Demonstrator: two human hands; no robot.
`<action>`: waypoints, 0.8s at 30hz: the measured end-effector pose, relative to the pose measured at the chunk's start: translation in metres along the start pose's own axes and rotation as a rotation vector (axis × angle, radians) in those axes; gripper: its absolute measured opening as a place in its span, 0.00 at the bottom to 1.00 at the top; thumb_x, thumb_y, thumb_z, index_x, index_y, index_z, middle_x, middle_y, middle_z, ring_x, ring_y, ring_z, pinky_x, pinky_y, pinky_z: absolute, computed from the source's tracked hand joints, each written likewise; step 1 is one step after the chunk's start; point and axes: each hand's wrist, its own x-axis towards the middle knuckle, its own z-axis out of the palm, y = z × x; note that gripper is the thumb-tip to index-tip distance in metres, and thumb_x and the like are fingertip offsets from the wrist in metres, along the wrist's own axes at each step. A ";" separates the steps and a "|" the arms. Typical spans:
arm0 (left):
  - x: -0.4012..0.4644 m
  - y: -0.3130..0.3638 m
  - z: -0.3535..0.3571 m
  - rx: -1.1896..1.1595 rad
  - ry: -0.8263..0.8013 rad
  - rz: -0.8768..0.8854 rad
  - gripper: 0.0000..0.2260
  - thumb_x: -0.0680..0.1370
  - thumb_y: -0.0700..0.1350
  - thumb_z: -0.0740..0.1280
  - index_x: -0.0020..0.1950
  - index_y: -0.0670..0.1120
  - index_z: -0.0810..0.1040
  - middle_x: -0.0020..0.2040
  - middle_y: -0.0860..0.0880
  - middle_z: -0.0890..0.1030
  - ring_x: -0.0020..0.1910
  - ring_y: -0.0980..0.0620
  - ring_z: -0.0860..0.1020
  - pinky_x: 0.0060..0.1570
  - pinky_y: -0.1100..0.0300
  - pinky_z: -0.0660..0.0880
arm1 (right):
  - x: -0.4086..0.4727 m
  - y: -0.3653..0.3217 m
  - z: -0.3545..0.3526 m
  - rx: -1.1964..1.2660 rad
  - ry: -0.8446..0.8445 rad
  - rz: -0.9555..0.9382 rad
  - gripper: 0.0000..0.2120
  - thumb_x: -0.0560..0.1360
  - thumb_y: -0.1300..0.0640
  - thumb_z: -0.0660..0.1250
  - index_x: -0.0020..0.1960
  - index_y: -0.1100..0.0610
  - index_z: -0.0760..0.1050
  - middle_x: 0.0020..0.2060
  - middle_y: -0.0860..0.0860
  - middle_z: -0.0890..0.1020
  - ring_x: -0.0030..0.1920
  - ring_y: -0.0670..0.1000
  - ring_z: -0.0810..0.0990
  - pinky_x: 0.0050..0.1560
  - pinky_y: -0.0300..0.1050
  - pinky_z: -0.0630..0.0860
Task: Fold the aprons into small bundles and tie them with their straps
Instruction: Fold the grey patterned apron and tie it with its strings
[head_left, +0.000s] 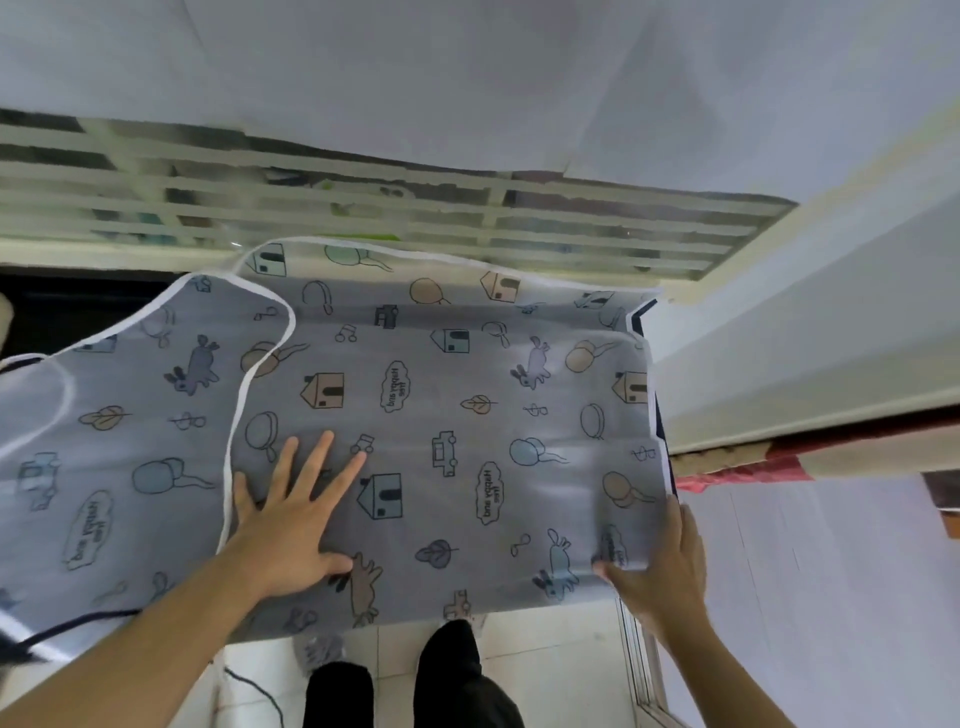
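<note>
Apron of thin, smooth, faintly glossy cloth, grey with printed cartoons, white fabric binding along its edges – beneath its near edge, glossy pale floor tiles – behind it, matt white-painted slats

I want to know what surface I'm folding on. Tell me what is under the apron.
The apron covers nearly everything beneath it. Only a dark edge shows along its right side; the surface itself is hidden. The left hand presses flat on top; the right hand grips the right edge.
</note>
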 end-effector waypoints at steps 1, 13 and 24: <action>0.002 0.002 -0.002 0.000 0.001 -0.015 0.58 0.71 0.70 0.72 0.74 0.68 0.22 0.73 0.56 0.15 0.76 0.42 0.21 0.72 0.22 0.38 | 0.003 0.004 0.000 0.032 0.010 0.057 0.69 0.62 0.40 0.84 0.84 0.52 0.40 0.83 0.55 0.50 0.82 0.61 0.52 0.80 0.63 0.55; 0.006 0.146 0.034 0.025 0.009 0.102 0.44 0.80 0.69 0.62 0.76 0.71 0.27 0.76 0.56 0.18 0.75 0.33 0.21 0.70 0.18 0.38 | 0.006 0.034 -0.005 0.612 -0.080 0.409 0.67 0.59 0.44 0.87 0.82 0.49 0.45 0.77 0.64 0.60 0.70 0.68 0.71 0.70 0.68 0.72; 0.013 0.139 0.018 0.008 0.006 0.095 0.46 0.78 0.68 0.67 0.76 0.74 0.29 0.77 0.59 0.20 0.77 0.37 0.22 0.71 0.20 0.37 | -0.043 0.070 -0.019 0.727 -0.919 0.199 0.27 0.66 0.64 0.81 0.64 0.61 0.81 0.58 0.56 0.87 0.62 0.55 0.83 0.62 0.47 0.72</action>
